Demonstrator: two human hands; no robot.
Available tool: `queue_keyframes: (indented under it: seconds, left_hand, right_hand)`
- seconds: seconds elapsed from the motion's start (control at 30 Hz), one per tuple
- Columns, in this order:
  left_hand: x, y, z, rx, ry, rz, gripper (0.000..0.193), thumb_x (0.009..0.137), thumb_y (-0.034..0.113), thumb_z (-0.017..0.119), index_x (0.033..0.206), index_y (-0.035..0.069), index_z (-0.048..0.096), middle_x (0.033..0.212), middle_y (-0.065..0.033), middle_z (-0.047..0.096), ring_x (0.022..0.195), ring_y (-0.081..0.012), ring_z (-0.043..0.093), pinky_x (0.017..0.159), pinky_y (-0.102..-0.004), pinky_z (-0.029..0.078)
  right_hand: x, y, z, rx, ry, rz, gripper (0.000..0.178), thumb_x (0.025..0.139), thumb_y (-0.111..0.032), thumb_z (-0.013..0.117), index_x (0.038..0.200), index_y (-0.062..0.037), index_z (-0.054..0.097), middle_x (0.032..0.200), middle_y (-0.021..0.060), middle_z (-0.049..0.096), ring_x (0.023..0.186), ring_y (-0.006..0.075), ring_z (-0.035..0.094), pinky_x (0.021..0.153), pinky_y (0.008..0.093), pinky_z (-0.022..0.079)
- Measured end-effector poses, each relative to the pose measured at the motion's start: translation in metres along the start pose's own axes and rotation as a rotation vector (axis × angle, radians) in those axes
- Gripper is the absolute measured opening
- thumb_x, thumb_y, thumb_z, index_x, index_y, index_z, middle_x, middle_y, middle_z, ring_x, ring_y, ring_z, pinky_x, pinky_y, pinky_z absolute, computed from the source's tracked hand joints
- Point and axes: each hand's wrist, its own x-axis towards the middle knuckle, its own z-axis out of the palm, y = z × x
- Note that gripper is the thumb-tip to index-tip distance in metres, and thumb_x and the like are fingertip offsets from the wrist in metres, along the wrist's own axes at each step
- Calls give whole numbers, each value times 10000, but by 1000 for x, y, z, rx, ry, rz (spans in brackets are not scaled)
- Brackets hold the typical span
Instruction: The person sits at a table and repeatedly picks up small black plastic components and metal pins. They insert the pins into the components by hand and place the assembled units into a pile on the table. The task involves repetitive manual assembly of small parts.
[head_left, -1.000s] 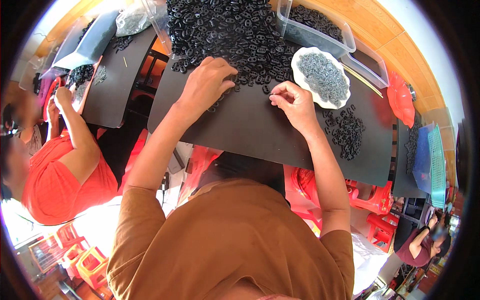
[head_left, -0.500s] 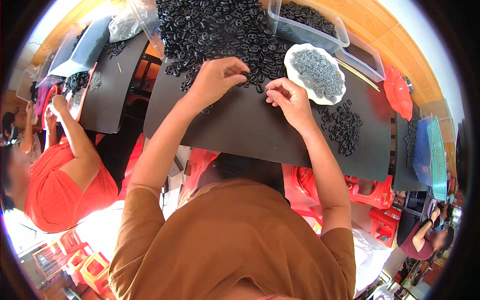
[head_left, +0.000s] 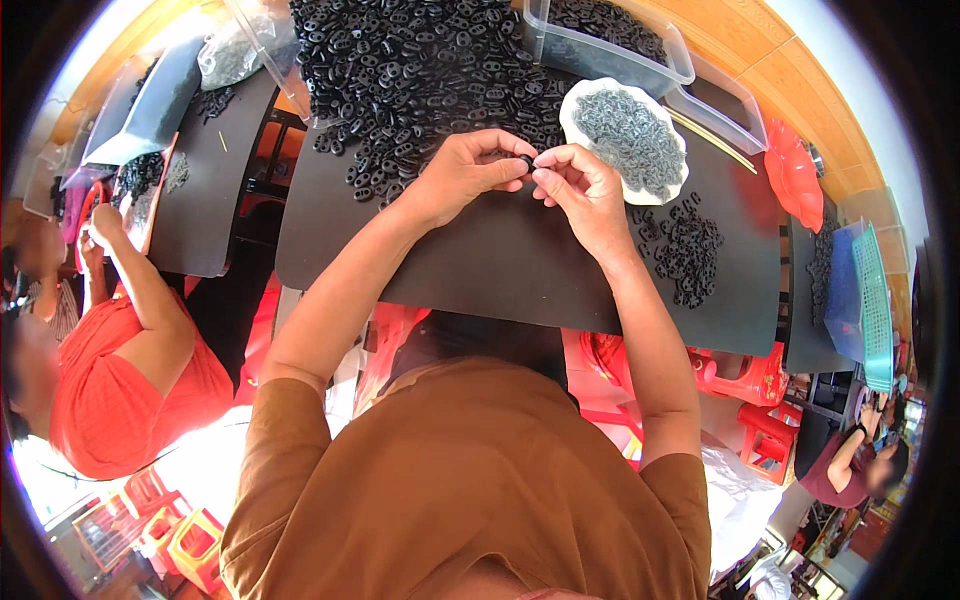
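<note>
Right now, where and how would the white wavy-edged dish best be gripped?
Probably grip the dish by its right rim, coming from the right between the yellow sticks and small black heap, where tabletop shows; the right hand and large black heap crowd its left. Loose greyish pieces fill it, so keep it level.

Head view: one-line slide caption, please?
Both hands meet at a small black piece above a dark table, near a white dish and heaped black pieces.

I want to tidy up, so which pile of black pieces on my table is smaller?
The small pile at right, nearer you than the white dish; the heap at back left is much larger.
</note>
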Motion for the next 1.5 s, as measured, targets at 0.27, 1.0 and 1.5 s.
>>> queue_keyframes:
  seconds: [0.27, 1.0, 1.5]
  left_hand:
    - [-5, 6, 1, -96, 98, -13, 238, 918, 57, 610, 1151, 44, 564, 962, -16, 615, 880, -120, 639, 746, -216, 524]
    - [-7, 3, -1, -36, 107, 0, 205, 890, 69, 659, 1086, 9, 656, 921, -44, 669, 811, -94, 643, 769, -225, 538]
    - [-8, 3, -1, 228, 93, 51, 214, 888, 87, 662, 1086, 9, 682, 833, -16, 680, 729, -59, 614, 701, -206, 518]
  right_hand:
    - [1, 1, 1, -5, 33, 24, 81, 880, -57, 659, 943, -16, 628, 808, 23, 655, 700, 82, 629, 619, 209, 495]
    - [2, 6, 3, -34, 14, 24, 81, 842, -32, 696, 886, -15, 630, 773, 17, 654, 686, 73, 626, 634, 206, 497]
    - [1, 4, 5, -164, 7, -11, 115, 818, -10, 705, 831, -27, 592, 714, 0, 634, 636, 50, 606, 570, 196, 468]
